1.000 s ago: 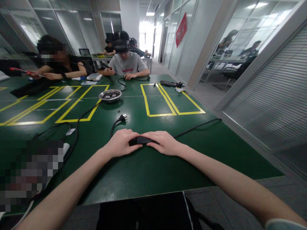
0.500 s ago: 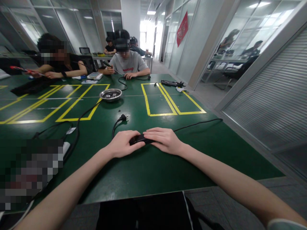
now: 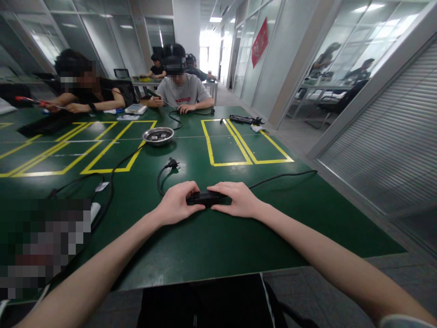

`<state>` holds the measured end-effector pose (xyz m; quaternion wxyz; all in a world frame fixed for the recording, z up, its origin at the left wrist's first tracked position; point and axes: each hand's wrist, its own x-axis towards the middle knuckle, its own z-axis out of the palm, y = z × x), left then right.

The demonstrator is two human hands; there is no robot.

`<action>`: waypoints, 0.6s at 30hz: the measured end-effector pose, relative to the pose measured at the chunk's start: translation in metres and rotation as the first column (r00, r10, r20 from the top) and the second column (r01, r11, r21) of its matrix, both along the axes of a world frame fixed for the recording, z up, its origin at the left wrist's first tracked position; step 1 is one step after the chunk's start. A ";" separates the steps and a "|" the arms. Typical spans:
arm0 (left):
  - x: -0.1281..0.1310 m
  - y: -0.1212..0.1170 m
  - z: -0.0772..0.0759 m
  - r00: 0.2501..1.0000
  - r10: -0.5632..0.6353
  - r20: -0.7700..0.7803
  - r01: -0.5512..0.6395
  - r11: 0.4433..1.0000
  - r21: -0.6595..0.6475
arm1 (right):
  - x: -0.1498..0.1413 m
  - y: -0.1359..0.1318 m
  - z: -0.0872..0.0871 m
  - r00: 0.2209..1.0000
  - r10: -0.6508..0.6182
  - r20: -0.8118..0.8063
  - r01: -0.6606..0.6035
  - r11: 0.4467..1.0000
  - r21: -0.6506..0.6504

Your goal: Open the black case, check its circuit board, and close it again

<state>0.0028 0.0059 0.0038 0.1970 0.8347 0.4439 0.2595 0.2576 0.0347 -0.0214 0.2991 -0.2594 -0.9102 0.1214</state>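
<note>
A black power adapter (image 3: pixel 205 197) lies on the green table (image 3: pixel 211 237) right in front of me. My left hand (image 3: pixel 175 202) grips its left end with curled fingers. My right hand (image 3: pixel 237 199) clasps its right end, fingers over the top. A black cable runs from the adapter's left side in a loop to a plug (image 3: pixel 171 163) lying on the table. Another black cable (image 3: pixel 283 176) leads off to the right from under my right hand.
A metal bowl (image 3: pixel 158 135) with small parts stands farther back, among yellow tape rectangles (image 3: pixel 239 148). Black cables and a white power strip (image 3: pixel 94 210) lie at the left. Two people sit working across the table. A black tool (image 3: pixel 244 119) lies at the far right.
My hands have shifted apart a little along the adapter, so more of it shows between them. The plug and its cable loop slid slightly back and left.
</note>
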 end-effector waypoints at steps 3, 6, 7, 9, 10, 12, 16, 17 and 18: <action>0.000 0.002 -0.003 0.996 -0.008 -0.085 0.018 0.993 0.116 | -0.001 0.001 0.002 0.998 -0.029 -0.049 0.027 0.999 -0.047; 0.000 0.003 -0.005 0.994 -0.025 -0.104 0.041 0.987 0.155 | -0.001 0.001 0.005 0.998 -0.022 -0.054 0.021 0.999 -0.030; 0.000 0.003 -0.005 0.994 -0.035 -0.102 0.051 0.986 0.160 | 0.000 0.001 0.005 0.999 -0.013 -0.049 0.013 1.000 -0.015; 0.000 0.003 -0.006 0.993 -0.064 -0.099 0.080 0.982 0.168 | 0.000 0.001 0.006 0.999 0.003 -0.033 -0.003 1.000 0.022; 0.000 0.003 -0.007 0.992 -0.077 -0.097 0.093 0.980 0.176 | 0.001 0.001 0.006 1.000 0.009 -0.028 -0.008 0.999 0.039; 0.001 0.002 -0.007 0.992 -0.085 -0.092 0.101 0.975 0.198 | 0.001 0.002 0.005 0.999 0.015 -0.031 -0.013 0.998 0.065; 0.001 0.003 -0.005 0.994 -0.062 -0.088 0.082 0.969 0.235 | 0.000 0.003 0.001 1.000 -0.025 -0.017 0.026 0.998 0.060; 0.001 0.003 -0.005 0.994 -0.059 -0.090 0.078 0.970 0.228 | 0.000 0.004 0.000 0.999 -0.041 -0.005 0.041 0.998 0.052; 0.001 0.003 -0.005 0.994 -0.055 -0.094 0.074 0.973 0.218 | 0.000 0.004 -0.001 0.999 -0.051 0.009 0.050 0.998 0.044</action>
